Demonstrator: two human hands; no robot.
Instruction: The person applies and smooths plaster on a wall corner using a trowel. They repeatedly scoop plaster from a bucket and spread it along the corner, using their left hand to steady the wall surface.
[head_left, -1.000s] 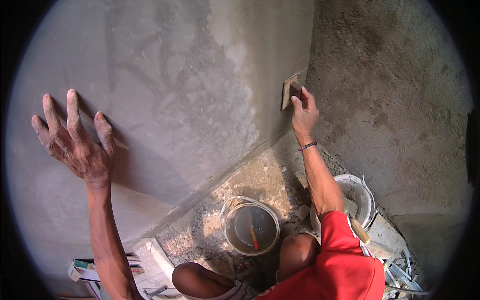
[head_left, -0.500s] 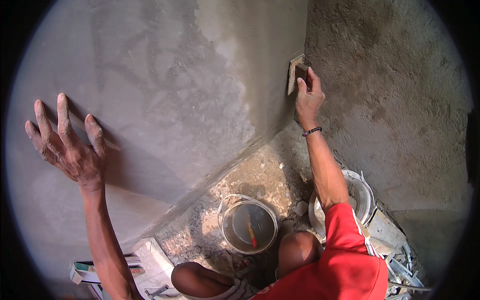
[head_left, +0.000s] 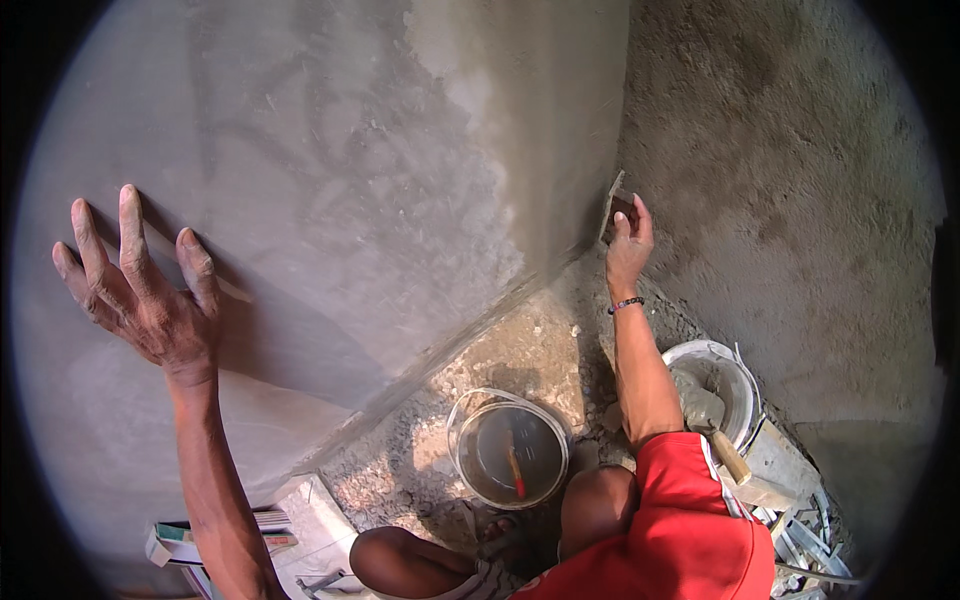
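Note:
My left hand (head_left: pixel 160 310) rests on the smooth grey plastered wall (head_left: pixel 340 190) with its fingers spread, holding nothing. At the inner corner, low on the wall, my right hand (head_left: pixel 628 250) grips a plastering float (head_left: pixel 612 205), closed around its handle. The float appears nearly edge-on, its flat face toward the smooth wall; the hand hides part of it. Beyond it, the adjoining wall (head_left: pixel 780 190) has a rough, darker surface. A paler, uneven patch of plaster borders a browner band beside the corner.
Between my knees and the wall stands a bucket of greyish liquid (head_left: pixel 485 450) with a red-ended tool (head_left: pixel 516 465) in it. By my right arm are a white bucket (head_left: pixel 745 395), a wooden handle (head_left: pixel 732 458) and scrap strips (head_left: pixel 800 550). Boxes (head_left: pixel 175 545) lie at lower left.
My right hand has moved the float down along the corner, and the float has turned more edge-on. My left hand stays in place on the wall. The white bucket and wooden handle show more.

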